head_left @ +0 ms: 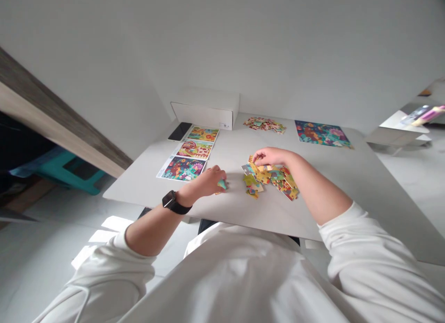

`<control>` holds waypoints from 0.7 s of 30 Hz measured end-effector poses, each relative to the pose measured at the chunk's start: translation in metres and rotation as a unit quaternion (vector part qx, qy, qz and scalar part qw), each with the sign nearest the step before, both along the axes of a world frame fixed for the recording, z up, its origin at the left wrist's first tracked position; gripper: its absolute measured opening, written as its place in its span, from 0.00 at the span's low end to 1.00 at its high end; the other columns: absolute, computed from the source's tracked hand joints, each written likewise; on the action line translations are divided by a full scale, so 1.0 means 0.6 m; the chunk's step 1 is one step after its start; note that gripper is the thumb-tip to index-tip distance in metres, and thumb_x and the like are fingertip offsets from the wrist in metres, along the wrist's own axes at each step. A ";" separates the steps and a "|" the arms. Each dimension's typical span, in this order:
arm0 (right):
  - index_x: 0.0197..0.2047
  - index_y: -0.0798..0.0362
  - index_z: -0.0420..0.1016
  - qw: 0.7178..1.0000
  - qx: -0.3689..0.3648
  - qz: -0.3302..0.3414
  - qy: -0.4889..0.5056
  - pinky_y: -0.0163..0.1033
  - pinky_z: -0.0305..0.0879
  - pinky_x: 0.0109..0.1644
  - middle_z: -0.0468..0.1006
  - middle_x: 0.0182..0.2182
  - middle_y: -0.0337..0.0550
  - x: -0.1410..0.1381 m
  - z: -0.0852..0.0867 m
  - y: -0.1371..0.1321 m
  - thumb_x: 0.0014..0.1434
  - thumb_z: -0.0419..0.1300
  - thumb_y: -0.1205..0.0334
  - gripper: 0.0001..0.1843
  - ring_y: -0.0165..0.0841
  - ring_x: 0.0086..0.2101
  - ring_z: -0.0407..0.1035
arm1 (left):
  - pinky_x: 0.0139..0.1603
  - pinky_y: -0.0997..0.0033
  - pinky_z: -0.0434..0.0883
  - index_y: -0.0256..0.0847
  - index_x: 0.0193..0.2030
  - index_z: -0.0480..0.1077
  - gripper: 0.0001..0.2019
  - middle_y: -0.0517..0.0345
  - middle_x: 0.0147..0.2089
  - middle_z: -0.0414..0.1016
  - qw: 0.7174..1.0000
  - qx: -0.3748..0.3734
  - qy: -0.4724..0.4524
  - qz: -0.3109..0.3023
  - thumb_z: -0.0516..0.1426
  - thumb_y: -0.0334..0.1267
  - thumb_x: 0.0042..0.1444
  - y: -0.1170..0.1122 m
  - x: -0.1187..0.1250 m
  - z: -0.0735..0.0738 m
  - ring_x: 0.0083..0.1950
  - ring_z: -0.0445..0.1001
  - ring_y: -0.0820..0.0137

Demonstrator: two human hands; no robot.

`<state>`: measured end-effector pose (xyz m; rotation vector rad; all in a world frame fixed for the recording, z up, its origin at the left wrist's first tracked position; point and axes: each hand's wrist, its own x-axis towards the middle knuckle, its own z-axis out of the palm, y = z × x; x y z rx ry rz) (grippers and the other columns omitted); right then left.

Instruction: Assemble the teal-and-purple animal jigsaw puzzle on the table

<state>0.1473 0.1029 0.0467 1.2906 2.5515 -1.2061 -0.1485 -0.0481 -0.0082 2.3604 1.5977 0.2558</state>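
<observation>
A heap of loose colourful puzzle pieces (274,180) lies on the grey table (347,184) in front of me. My right hand (269,156) rests on the heap's far side, fingers curled and pinching a piece at its left end. My left hand (210,180), with a black watch (174,202) on its wrist, lies left of the heap, fingers closed on a small teal puzzle piece (222,184).
Three picture cards (190,155) lie in a row at the table's left. A white box (205,109) and a black phone (180,131) sit at the back. A second heap of pieces (264,124) and a finished puzzle (321,134) lie far right. A teal stool (66,172) stands left.
</observation>
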 end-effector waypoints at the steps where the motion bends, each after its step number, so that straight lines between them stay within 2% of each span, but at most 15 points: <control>1: 0.49 0.51 0.86 1.000 -0.005 0.001 -0.021 0.36 0.70 0.42 0.86 0.38 0.41 0.013 0.000 -0.001 0.57 0.76 0.52 0.19 0.32 0.33 0.75 | 0.50 0.61 0.76 0.44 0.46 0.81 0.16 0.46 0.50 0.79 1.000 0.002 0.001 0.006 0.73 0.43 0.51 0.000 -0.005 0.001 0.46 0.80 0.56; 3: 0.49 0.50 0.87 0.999 0.002 0.000 -0.047 0.36 0.69 0.42 0.86 0.38 0.39 0.037 -0.003 -0.005 0.57 0.76 0.51 0.19 0.32 0.33 0.75 | 0.45 0.63 0.75 0.43 0.43 0.79 0.18 0.47 0.48 0.80 1.000 0.000 0.006 0.026 0.74 0.45 0.48 0.001 -0.015 0.004 0.43 0.80 0.56; 6: 0.52 0.48 0.87 0.998 0.023 -0.017 -0.061 0.36 0.69 0.41 0.86 0.39 0.39 0.068 -0.011 -0.013 0.60 0.73 0.54 0.17 0.32 0.33 0.75 | 0.37 0.66 0.71 0.44 0.41 0.76 0.16 0.54 0.39 0.81 0.997 -0.043 -0.013 0.067 0.73 0.43 0.48 0.004 -0.022 0.013 0.36 0.79 0.60; 8: 0.51 0.49 0.87 0.993 0.087 -0.043 -0.074 0.37 0.70 0.44 0.86 0.41 0.41 0.083 -0.019 -0.024 0.63 0.70 0.59 0.14 0.34 0.36 0.77 | 0.33 0.69 0.70 0.45 0.40 0.75 0.12 0.58 0.35 0.81 0.992 -0.070 -0.063 0.089 0.70 0.41 0.51 0.010 -0.018 0.018 0.32 0.78 0.64; 10: 0.50 0.50 0.87 0.976 0.196 -0.076 -0.059 0.40 0.71 0.51 0.86 0.45 0.46 0.087 -0.026 -0.041 0.65 0.68 0.63 0.11 0.38 0.43 0.78 | 0.33 0.71 0.71 0.45 0.41 0.74 0.09 0.59 0.35 0.83 0.981 -0.081 -0.139 0.104 0.67 0.40 0.55 0.021 -0.007 0.020 0.32 0.79 0.66; 12: 0.50 0.50 0.87 0.957 0.282 -0.067 -0.006 0.43 0.70 0.57 0.84 0.50 0.49 0.079 -0.033 -0.067 0.66 0.68 0.62 0.10 0.41 0.50 0.78 | 0.33 0.71 0.73 0.44 0.43 0.74 0.09 0.58 0.37 0.84 0.965 -0.087 -0.219 0.116 0.65 0.38 0.57 0.037 0.012 0.016 0.33 0.81 0.67; 14: 0.51 0.48 0.87 0.953 0.300 0.004 0.043 0.44 0.69 0.60 0.83 0.52 0.49 0.060 -0.041 -0.100 0.66 0.71 0.58 0.11 0.41 0.52 0.77 | 0.33 0.72 0.75 0.44 0.47 0.74 0.11 0.57 0.38 0.84 0.950 -0.083 -0.273 0.124 0.65 0.37 0.58 0.055 0.034 0.010 0.32 0.82 0.68; 17: 0.49 0.48 0.88 0.944 0.320 0.075 0.016 0.47 0.68 0.62 0.83 0.49 0.50 0.020 -0.055 -0.146 0.62 0.76 0.51 0.15 0.46 0.54 0.75 | 0.32 0.73 0.76 0.44 0.52 0.75 0.15 0.56 0.42 0.83 0.939 -0.073 -0.310 0.129 0.65 0.35 0.59 0.080 0.061 0.002 0.32 0.81 0.70; 21: 0.52 0.51 0.86 0.928 0.364 0.068 -0.049 0.48 0.68 0.61 0.83 0.50 0.54 -0.022 -0.070 -0.182 0.64 0.74 0.46 0.20 0.49 0.56 0.74 | 0.31 0.73 0.79 0.42 0.53 0.75 0.15 0.51 0.48 0.82 0.922 -0.078 -0.347 0.153 0.65 0.32 0.58 0.100 0.072 -0.002 0.32 0.81 0.72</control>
